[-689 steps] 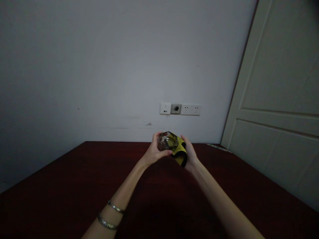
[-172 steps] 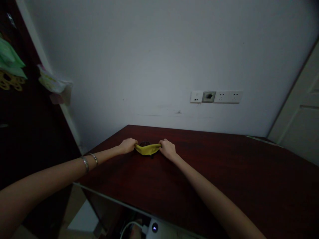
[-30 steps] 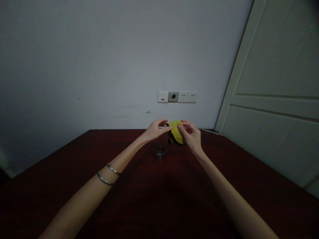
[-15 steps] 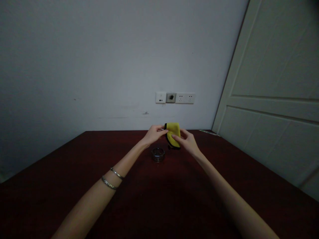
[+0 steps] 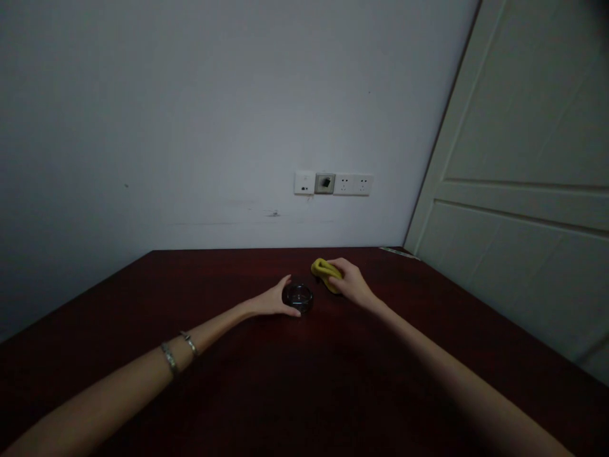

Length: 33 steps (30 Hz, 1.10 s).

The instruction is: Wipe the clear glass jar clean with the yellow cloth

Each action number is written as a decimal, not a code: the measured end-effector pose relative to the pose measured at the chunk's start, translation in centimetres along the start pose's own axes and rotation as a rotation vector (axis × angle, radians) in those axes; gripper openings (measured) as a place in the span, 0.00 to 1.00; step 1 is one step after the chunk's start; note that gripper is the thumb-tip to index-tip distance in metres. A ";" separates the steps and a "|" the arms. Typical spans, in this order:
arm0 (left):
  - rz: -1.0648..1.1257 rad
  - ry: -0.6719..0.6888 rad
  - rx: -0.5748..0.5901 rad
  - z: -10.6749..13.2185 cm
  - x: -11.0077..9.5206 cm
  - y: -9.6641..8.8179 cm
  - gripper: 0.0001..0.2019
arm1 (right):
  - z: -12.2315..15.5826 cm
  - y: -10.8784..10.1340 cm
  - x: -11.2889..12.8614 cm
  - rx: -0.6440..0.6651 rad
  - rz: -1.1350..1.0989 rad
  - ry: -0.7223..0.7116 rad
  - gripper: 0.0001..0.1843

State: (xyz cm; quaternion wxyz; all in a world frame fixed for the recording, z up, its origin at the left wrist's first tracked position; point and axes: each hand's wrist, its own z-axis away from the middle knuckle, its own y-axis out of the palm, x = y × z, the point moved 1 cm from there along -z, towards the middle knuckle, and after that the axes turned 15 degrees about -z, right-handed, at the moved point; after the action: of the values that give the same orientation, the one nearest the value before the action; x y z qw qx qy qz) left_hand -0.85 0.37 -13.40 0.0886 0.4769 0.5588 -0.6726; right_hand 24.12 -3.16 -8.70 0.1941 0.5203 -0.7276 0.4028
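The left hand (image 5: pixel 271 301) clasps a glass dish (image 5: pixel 298 298), likely heavy and slippery, at its rim; beside the dish, the right hand (image 5: pixel 349 280) lies on a soft yellow cloth (image 5: pixel 324 271), its grip unclear.

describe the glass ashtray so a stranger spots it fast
On the dark red table, below the white wall sockets, the small round glass ashtray sits cupped by the left hand. It is the see-through piece, left of the yellow cloth under the right hand.

We count two hands, one left hand (image 5: pixel 272 301) and one right hand (image 5: pixel 349 281); one glass dish (image 5: pixel 297 298); one yellow cloth (image 5: pixel 323 270); two bracelets (image 5: pixel 169 358); one table (image 5: pixel 333 381); one door (image 5: pixel 523 127); four wall plates (image 5: pixel 304 182).
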 end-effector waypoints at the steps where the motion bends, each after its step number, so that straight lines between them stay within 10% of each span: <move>1: -0.020 0.016 0.014 0.0 0.5 0.5 0.61 | -0.2 0.8 0.3 0.059 0.033 -0.039 0.20; 10: 0.013 0.207 -0.084 -1.1 0.6 2.3 0.54 | -0.5 4.0 0.5 0.677 0.268 -0.489 0.23; 20: -0.039 0.096 -0.075 -0.8 -0.1 1.7 0.49 | -2.1 3.6 0.0 1.079 0.370 -0.630 0.30; 33: -0.055 0.046 -0.113 -1.0 1.0 2.0 0.44 | -3.7 4.7 -0.3 1.194 0.416 -0.802 0.22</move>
State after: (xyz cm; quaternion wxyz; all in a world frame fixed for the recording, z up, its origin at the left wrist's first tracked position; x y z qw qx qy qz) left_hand 0.45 0.85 -15.41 0.0839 0.4710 0.6107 -0.6310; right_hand 19.44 0.59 -8.46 -0.4814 0.4957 -0.4837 0.5371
